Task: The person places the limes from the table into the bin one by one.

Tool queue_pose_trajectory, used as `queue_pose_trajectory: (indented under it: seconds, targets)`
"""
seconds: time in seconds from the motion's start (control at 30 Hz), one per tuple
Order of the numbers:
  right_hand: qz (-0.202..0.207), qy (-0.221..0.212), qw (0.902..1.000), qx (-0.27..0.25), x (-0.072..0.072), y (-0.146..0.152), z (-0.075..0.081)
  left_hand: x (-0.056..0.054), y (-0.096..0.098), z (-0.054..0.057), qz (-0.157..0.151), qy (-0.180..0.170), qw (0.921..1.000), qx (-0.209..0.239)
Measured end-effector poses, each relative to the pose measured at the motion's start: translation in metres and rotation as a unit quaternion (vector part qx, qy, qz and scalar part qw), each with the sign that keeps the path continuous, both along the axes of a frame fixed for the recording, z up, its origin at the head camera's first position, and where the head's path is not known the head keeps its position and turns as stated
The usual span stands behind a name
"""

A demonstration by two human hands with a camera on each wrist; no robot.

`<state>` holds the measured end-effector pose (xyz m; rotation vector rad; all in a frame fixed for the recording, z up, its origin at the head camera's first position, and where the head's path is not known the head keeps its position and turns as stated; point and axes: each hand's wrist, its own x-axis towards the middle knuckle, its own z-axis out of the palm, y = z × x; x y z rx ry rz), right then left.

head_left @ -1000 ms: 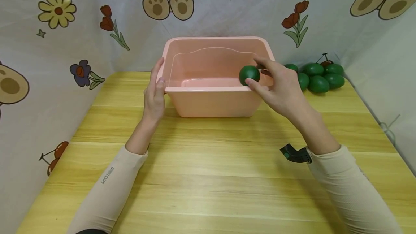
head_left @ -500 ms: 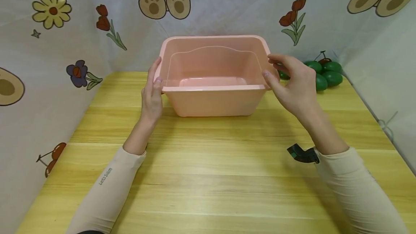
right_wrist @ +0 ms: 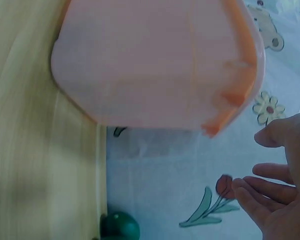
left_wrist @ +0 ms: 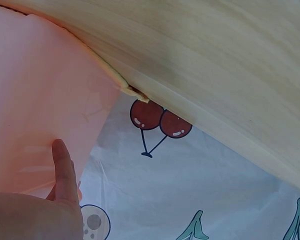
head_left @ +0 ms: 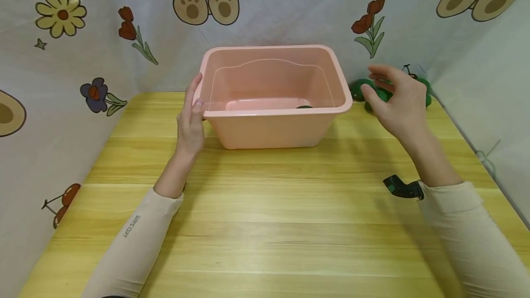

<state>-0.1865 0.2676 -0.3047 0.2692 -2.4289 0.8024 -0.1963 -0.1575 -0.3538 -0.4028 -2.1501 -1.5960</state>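
Observation:
My left hand [head_left: 191, 123] rests against the left side of a pink plastic tub [head_left: 269, 130], its fingers straight at the rim. In the left wrist view a straight finger [left_wrist: 64, 167] lies against the tub's outer wall. The top of a dark green, rounded fruit-like object [head_left: 304, 106] shows inside the tub, mostly hidden by the front wall. To the right of the tub, my right hand [head_left: 399, 102] is in the air with nothing in it, thumb and fingers apart. It partly covers several glossy green fruit-like objects [head_left: 359, 89] on the table.
The wooden table [head_left: 265, 215] runs up to a white patterned cloth [head_left: 265, 22] hanging behind the tub. A pale wall [head_left: 492, 105] borders the table on the right. A black wrist-worn device [head_left: 403, 188] sits below my right hand.
My right hand has let go of a green fruit-like object inside the tub and moved right, toward the green pile. My left hand has stayed at the tub.

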Motion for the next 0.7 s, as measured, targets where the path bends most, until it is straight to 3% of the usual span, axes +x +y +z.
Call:
queue_pose_trajectory:
  seconds: [0.13,0.33,0.6,0.7]
  targets:
    - [-0.025,-0.026,0.9992,-0.018,-0.006,0.02,-0.005,0.01,0.004,0.011,-0.007,-0.007,0.9999,0.007]
    - [-0.067,-0.086,0.9935,-0.031,-0.016,0.055,-0.014,0.009,0.004,0.011,-0.003,-0.012,0.9999,0.009]
    - [-0.106,-0.143,0.9831,-0.041,-0.028,0.095,-0.032,-0.012,-0.005,-0.011,0.003,0.0,1.0,0.0]
    - [-0.124,-0.168,0.9766,-0.052,-0.031,0.106,-0.04,-0.015,-0.007,-0.016,0.003,-0.001,1.0,0.0]
